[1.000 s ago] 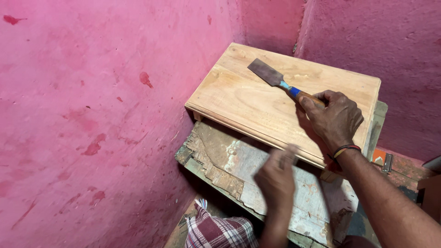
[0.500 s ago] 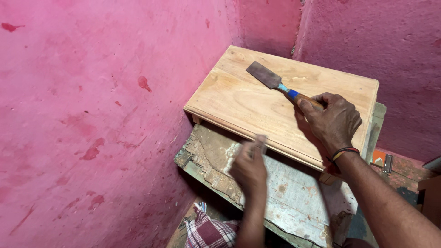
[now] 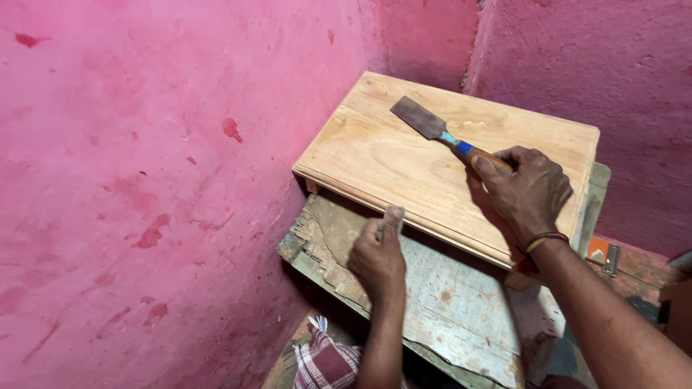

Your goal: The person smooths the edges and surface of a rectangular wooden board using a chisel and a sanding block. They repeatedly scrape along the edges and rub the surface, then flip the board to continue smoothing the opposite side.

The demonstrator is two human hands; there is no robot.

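My left hand (image 3: 378,261) has swung in from the worn counter (image 3: 461,302), its grip closed on what may be a small grey stone at the wooden board (image 3: 404,155) edge, while my right hand (image 3: 526,191) stays wrapped around the chisel (image 3: 450,137), blade flat beyond my knuckles.

i had just the one view, a camera worn on the person's head, and it looked steeply down and forward into a corner between pink walls (image 3: 144,180). it sat close, within arm's reach of the wooden board (image 3: 404,155) lying on a worn bench (image 3: 461,302), with both forearms entering from the bottom edge. with no second view, nothing was shared.
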